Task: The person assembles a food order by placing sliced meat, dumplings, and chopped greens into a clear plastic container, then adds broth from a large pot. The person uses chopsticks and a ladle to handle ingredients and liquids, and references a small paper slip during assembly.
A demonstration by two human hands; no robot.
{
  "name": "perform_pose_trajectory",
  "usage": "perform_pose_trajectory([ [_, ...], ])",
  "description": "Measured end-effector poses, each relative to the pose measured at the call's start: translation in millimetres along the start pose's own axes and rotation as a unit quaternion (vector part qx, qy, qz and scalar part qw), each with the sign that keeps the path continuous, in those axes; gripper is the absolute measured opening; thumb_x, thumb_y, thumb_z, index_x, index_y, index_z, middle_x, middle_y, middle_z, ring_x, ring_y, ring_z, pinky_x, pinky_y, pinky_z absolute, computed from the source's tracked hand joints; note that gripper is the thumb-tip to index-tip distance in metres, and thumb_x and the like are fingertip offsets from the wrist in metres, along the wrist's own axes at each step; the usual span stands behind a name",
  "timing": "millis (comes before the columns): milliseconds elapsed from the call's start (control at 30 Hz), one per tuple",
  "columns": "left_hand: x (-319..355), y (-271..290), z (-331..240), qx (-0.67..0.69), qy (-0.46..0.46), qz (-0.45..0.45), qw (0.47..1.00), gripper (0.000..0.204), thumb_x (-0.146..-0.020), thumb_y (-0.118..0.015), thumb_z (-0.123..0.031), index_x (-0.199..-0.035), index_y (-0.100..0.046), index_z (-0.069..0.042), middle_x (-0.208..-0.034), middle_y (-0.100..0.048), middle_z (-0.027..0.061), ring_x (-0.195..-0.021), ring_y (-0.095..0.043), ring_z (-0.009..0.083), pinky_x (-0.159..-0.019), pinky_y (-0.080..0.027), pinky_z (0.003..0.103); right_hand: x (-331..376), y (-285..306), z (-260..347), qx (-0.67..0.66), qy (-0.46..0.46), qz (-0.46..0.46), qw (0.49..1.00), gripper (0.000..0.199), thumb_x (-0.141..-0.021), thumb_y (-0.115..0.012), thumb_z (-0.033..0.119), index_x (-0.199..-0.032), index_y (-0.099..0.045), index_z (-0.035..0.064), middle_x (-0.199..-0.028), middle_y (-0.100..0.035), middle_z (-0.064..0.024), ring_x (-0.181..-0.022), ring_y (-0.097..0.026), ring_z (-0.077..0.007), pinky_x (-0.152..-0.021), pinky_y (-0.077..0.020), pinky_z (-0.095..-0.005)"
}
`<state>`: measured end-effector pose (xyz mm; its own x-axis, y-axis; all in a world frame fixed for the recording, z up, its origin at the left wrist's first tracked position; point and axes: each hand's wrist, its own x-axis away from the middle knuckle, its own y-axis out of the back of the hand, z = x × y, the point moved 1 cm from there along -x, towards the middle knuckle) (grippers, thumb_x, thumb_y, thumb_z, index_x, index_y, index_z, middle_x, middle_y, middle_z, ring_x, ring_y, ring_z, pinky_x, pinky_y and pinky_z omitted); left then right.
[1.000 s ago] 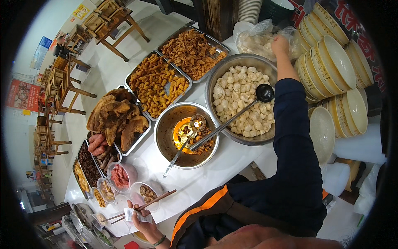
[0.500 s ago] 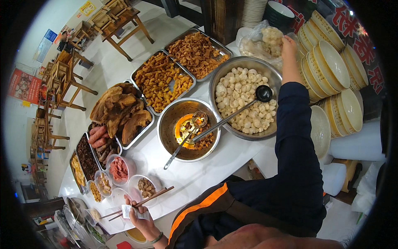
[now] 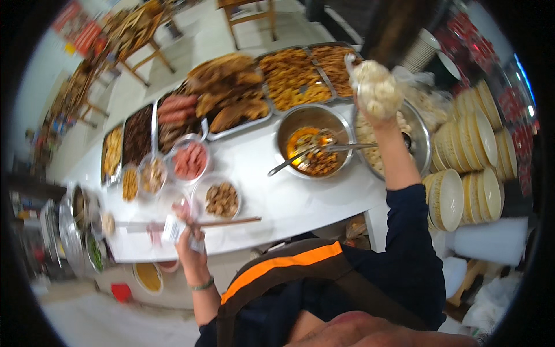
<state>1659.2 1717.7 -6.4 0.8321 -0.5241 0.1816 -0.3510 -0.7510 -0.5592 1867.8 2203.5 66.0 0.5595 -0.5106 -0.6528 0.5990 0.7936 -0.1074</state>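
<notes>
You lift a clear bag of pale dumplings (image 3: pixel 377 88) above the counter.

Your right hand (image 3: pixel 378 115) grips the bag from below, fingers clenched on it, holding it over the big steel bowl of dumplings (image 3: pixel 419 139). Your left hand (image 3: pixel 188 234) is closed around long chopsticks (image 3: pixel 231 222) and a small white slip, near the white table (image 3: pixel 289 199) edge. A pot of orange broth (image 3: pixel 312 147) with a ladle sits between, trays of fried food behind, stacked bowls (image 3: pixel 468 150) on your right.

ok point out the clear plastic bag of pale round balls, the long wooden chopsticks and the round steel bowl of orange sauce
clear plastic bag of pale round balls (image 3: pixel 377 88), head view, bulging middle
long wooden chopsticks (image 3: pixel 228 222), head view, mid-shaft
round steel bowl of orange sauce (image 3: pixel 287 122), head view, left inner wall
</notes>
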Motion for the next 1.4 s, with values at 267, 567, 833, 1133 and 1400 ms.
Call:
perform_pose_trajectory([
  [267,50.6,87.1,-45.1,-0.216,-0.051,-0.056,0.974,0.034,-0.076,-0.064,-0.006,-0.109,-0.059,0.0,-0.091,-0.055,0.0007,-0.077,-0.051,0.0078,-0.064,-0.041,0.021,161.4,-331.7,-63.8,-0.283,-0.409,0.075,0.864,0.04,-0.086,-0.056,0.028,-0.12,-0.05,0.0092,-0.119,-0.055,-0.0072,-0.111,-0.051,-0.0233,-0.098,-0.0409,-0.0384],
  [567,98.5,194.3,-102.2,-0.163,-0.071,-0.111,0.978,0.031,-0.08,-0.068,-0.013,-0.107,-0.06,0.0,-0.091,-0.059,0.0004,-0.083,-0.053,0.0087,-0.075,-0.043,0.024,243.6,-527.7,-40.2,-0.523,-0.624,0.119,0.568,0.042,-0.09,-0.049,0.019,-0.128,-0.044,0.0024,-0.126,-0.051,-0.014,-0.116,-0.051,-0.0268,-0.099,-0.041,-0.0416],
  [833,129.1,237.1,-109.3,-0.169,-0.091,-0.191,0.963,0.012,-0.082,-0.067,-0.012,-0.089,-0.062,-0.004,-0.083,-0.06,-0.0017,-0.076,-0.054,0.0073,-0.068,-0.042,0.023,262.9,-565.2,-48.6,-0.359,-0.654,0.219,0.628,0.034,-0.091,-0.051,0.016,-0.121,-0.048,0.0021,-0.116,-0.057,-0.0105,-0.108,-0.055,-0.0214,-0.092,-0.0457,-0.0369],
  [1133,199.7,260.6,-95.3,-0.2,-0.113,-0.373,0.899,0.024,-0.082,-0.068,-0.017,-0.097,-0.062,0.0,-0.088,-0.061,0.0006,-0.08,-0.055,0.008,-0.071,-0.044,0.024,265.3,-541.7,-47.5,-0.092,-0.462,0.516,0.715,0.04,-0.086,-0.06,0.02,-0.12,-0.051,0.0014,-0.115,-0.054,-0.0096,-0.107,-0.052,-0.0174,-0.091,-0.0429,-0.0307],
  [1400,209.0,226.3,-90.8,-0.09,-0.177,-0.412,0.89,0.013,-0.081,-0.068,-0.01,-0.091,-0.061,-0.005,-0.075,-0.055,-0.0031,-0.06,-0.047,0.0061,-0.053,-0.036,0.02,283.4,-561.8,-2.8,-0.124,-0.305,0.706,0.627,0.041,-0.084,-0.059,0.021,-0.118,-0.05,-0.0014,-0.096,-0.061,-0.0175,-0.087,-0.059,-0.0275,-0.078,-0.0464,-0.0363],
])
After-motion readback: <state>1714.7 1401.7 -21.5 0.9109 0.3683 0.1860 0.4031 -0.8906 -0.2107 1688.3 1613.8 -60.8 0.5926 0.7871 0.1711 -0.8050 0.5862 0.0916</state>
